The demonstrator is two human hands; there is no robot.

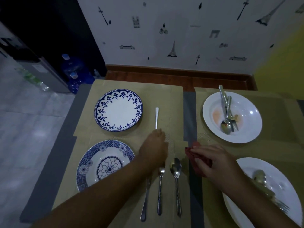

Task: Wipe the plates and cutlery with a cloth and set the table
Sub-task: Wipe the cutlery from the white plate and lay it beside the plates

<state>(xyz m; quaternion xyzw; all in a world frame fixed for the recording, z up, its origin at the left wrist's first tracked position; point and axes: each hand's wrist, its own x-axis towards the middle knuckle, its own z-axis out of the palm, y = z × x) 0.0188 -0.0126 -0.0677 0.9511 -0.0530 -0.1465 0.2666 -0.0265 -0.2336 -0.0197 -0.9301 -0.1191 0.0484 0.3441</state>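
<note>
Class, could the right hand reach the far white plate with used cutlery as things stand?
Probably yes: only tan placemat lies between the right hand and the far white plate, though it grips a red cloth.

Four round ceramic plates: two blue-and-white patterned plates (118, 111) and two plain white deep plates (246, 129). One crumpled red cloth (199, 162). Three steel utensils (176, 178) lie side by side, plus one slim silver handle (157, 117); the cutlery heaped in the white plates cannot be counted. Two blue water bottles (72, 65).
</note>
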